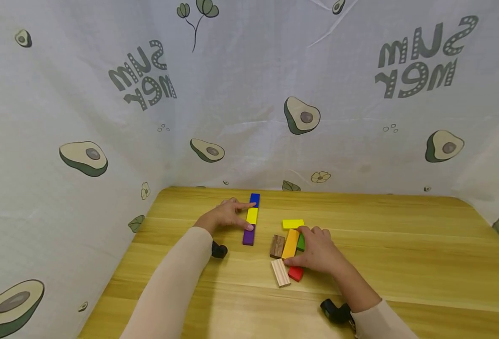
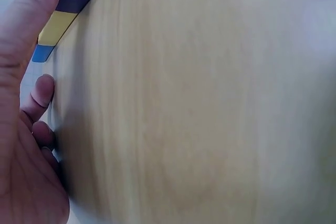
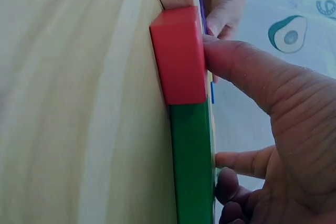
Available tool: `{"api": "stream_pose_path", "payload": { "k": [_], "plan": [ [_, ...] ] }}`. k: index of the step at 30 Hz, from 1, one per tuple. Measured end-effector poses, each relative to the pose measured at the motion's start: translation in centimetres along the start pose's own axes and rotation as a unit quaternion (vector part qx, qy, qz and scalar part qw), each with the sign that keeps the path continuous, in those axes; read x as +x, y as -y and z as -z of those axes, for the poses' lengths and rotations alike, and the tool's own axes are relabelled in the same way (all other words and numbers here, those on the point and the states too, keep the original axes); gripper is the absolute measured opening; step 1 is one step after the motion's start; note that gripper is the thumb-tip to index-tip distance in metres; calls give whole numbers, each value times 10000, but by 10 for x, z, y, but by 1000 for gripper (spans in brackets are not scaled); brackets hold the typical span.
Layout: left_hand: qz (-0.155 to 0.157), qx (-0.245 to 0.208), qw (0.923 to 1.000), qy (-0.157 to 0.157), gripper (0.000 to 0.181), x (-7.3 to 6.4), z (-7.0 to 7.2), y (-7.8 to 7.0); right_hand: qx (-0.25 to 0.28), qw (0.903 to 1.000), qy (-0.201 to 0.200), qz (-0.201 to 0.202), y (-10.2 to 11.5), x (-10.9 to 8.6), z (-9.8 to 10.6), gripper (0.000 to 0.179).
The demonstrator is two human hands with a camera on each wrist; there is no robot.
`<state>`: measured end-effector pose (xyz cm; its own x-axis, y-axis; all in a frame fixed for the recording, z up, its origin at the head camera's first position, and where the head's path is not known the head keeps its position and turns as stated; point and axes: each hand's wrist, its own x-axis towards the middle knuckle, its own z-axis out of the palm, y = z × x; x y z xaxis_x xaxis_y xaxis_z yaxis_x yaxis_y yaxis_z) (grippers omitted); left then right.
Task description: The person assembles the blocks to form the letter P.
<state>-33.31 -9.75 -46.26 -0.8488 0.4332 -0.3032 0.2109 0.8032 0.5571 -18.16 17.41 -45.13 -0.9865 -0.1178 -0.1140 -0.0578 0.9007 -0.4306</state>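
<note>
A blue block [image 1: 255,197], a yellow block [image 1: 252,216] and a purple block [image 1: 248,238] lie end to end in a line. My left hand [image 1: 226,214] spans this line, its straight index finger at the blue block and its thumb at the purple one. To the right, my right hand [image 1: 319,252] pinches an orange block [image 1: 290,244] by its two ends, thumb at the near end. Beside it are a green block [image 1: 301,243], partly hidden by my fingers, and a red block [image 3: 181,59] below the thumb.
Around the orange block lie a second yellow block [image 1: 293,224], a dark brown block [image 1: 277,246] and a pale wooden block [image 1: 281,273]. The wooden table [image 1: 402,245] meets a white curtain [image 1: 249,94] printed with avocados at its back edge. Black devices [image 1: 336,311] sit at both wrists.
</note>
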Motion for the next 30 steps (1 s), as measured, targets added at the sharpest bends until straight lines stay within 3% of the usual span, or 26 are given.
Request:
{"api": "stream_pose_path", "payload": {
  "k": [9,16,30],
  "plan": [
    [35,-8,10000,-21,82,3,0,-1,-74,9999,-76,-58,0,3,-1,103],
    [19,-62,10000,-17,82,2,1,-2,-163,9994,-221,217,-1,4,-2,98],
    [65,-95,9999,13,81,-2,1,-3,337,9984,-175,429,19,2,-2,97]
  ]
}}
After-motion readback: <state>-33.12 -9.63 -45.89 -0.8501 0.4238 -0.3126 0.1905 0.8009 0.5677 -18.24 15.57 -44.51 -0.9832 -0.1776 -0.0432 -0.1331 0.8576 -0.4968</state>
